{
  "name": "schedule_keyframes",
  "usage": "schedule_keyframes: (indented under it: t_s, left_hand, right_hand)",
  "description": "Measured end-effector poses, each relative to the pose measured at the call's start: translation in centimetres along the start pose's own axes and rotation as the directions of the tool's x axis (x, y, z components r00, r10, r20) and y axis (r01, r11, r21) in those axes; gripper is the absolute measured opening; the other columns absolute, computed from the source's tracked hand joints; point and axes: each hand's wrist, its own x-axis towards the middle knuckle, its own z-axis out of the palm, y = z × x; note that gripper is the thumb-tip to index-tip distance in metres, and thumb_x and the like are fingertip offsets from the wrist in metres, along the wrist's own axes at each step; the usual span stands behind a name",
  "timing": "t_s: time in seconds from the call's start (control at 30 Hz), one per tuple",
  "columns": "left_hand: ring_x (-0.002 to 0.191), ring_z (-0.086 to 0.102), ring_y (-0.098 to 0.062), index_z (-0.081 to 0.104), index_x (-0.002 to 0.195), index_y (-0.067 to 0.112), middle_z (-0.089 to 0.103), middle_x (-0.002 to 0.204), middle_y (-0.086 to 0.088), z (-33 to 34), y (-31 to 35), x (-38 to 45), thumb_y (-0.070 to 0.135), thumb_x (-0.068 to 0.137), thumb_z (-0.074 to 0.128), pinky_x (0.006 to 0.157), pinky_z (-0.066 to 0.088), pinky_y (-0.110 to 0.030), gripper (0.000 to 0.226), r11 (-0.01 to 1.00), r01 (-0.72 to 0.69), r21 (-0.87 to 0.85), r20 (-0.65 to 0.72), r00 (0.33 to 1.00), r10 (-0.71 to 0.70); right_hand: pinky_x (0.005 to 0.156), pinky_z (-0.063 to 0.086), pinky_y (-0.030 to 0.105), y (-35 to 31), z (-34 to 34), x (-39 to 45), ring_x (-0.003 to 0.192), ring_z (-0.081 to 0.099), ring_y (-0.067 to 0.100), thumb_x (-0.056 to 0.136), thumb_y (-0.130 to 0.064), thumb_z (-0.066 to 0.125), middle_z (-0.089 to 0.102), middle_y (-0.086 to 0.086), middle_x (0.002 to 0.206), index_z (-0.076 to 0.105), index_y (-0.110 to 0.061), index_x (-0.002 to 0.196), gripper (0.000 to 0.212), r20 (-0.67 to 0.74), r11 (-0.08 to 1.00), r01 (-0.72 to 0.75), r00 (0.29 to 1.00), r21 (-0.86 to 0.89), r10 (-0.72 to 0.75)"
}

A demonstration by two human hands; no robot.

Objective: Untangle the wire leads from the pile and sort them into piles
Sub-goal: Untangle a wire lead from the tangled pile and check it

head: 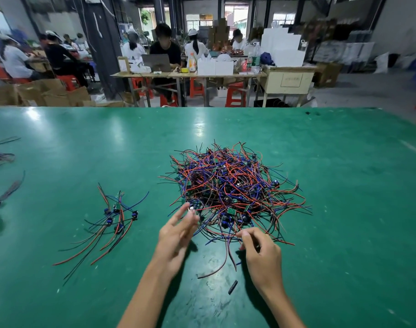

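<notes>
A big tangled pile of red, blue and black wire leads (233, 188) with small circuit boards lies mid-table on the green table (84, 143). To its left lies a small sorted pile (114, 218) of several leads laid roughly side by side. My left hand (178, 233) is at the pile's near left edge, blurred, fingers stretched out with the tips at a small part. My right hand (259, 249) is at the pile's near edge, thumb and fingers pinched on red wire leads trailing out of the tangle.
A short black piece (232, 287) lies on the table near my right wrist. More wire bundles (3, 192) lie at the far left edge. Beyond the table's far edge, people sit at workbenches among cartons and red stools.
</notes>
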Motion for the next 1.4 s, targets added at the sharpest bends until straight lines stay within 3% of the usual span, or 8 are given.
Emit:
schedule_keyframes:
  t_s: [0.2,0.43,0.67,0.8,1.03,1.13,1.23,1.4]
  left_hand:
    - [0.088,0.072,-0.013,0.065,0.123,0.003,0.075,0.099,-0.010,0.2,-2.7,-1.5,-0.001,0.070,0.078,0.076,0.058,-0.020,0.055,0.991,-0.034,0.131,0.153,0.988,0.014]
    - [0.084,0.071,-0.014,0.077,0.086,0.020,0.077,0.096,-0.011,-0.2,-3.3,-1.8,0.016,0.062,0.094,0.075,0.056,-0.022,0.030,0.937,-0.190,0.294,0.213,0.968,0.129]
    - [0.098,0.068,-0.016,0.059,0.133,0.012,0.071,0.125,-0.009,1.2,-2.1,-1.6,0.043,0.103,0.044,0.076,0.056,-0.027,0.045,0.939,0.004,0.345,0.222,0.971,-0.086]
    - [0.097,0.067,-0.015,0.053,0.138,0.020,0.067,0.133,-0.006,1.9,-1.9,-1.2,0.039,0.097,0.051,0.077,0.054,-0.027,0.046,0.978,-0.020,0.207,0.248,0.968,-0.033]
    - [0.113,0.069,-0.025,0.058,0.134,0.006,0.068,0.128,-0.017,1.4,-2.7,-0.6,0.019,0.091,0.070,0.088,0.057,-0.027,0.046,0.979,0.006,0.203,0.293,0.954,-0.066]
    - [0.102,0.073,-0.023,0.062,0.127,0.000,0.072,0.119,-0.019,1.5,-3.0,-0.9,0.008,0.083,0.073,0.083,0.057,-0.023,0.047,0.970,-0.038,0.240,0.262,0.965,-0.027]
    - [0.094,0.073,-0.021,0.067,0.120,0.000,0.073,0.115,-0.019,1.5,-3.1,-1.3,0.016,0.083,0.078,0.080,0.057,-0.024,0.042,0.956,-0.083,0.283,0.268,0.963,0.004]
    - [0.084,0.074,-0.022,0.071,0.110,0.001,0.074,0.107,-0.023,1.7,-3.1,-1.6,0.028,0.083,0.077,0.073,0.058,-0.024,0.039,0.953,-0.098,0.287,0.223,0.974,0.033]
  right_hand:
    - [0.074,0.049,0.025,-5.5,1.2,2.6,0.082,0.068,0.005,0.101,-0.058,0.046,0.076,-0.005,0.084,0.077,-0.023,0.097,0.047,0.371,0.990,-0.123,0.925,0.070,0.088]
    - [0.064,0.052,0.014,-7.9,2.7,4.2,0.074,0.070,0.004,0.099,-0.011,0.063,0.076,0.004,0.086,0.063,-0.007,0.130,0.031,0.529,0.835,-0.376,0.839,0.401,0.123]
    - [0.096,0.049,0.031,-6.7,-0.3,4.9,0.097,0.072,0.012,0.102,-0.010,0.058,0.079,-0.002,0.089,0.055,-0.026,0.136,0.038,0.386,0.962,0.076,0.905,0.263,-0.177]
    - [0.074,0.044,0.020,-5.8,-1.3,5.1,0.080,0.066,0.000,0.100,-0.013,0.059,0.077,-0.016,0.086,0.055,-0.039,0.136,0.044,0.412,0.973,0.213,0.881,0.091,-0.231]
    - [0.089,0.053,0.034,-3.5,-0.9,4.2,0.102,0.066,0.004,0.099,-0.018,0.064,0.074,-0.018,0.101,0.073,-0.038,0.115,0.027,0.264,0.970,0.237,0.940,-0.049,-0.216]
    - [0.087,0.052,0.028,-2.8,-0.3,3.9,0.100,0.067,0.000,0.098,-0.019,0.065,0.074,-0.016,0.102,0.071,-0.038,0.109,0.023,0.202,0.973,0.232,0.953,-0.014,-0.224]
    - [0.081,0.046,0.014,-2.3,0.0,3.5,0.094,0.069,0.000,0.095,-0.021,0.069,0.075,-0.014,0.092,0.064,-0.043,0.112,0.028,0.135,0.973,0.230,0.963,0.034,-0.232]
    - [0.079,0.044,0.016,-1.5,-0.7,3.2,0.092,0.064,0.002,0.089,-0.037,0.075,0.070,-0.020,0.089,0.058,-0.045,0.119,0.036,0.037,0.963,0.268,0.963,-0.014,-0.267]
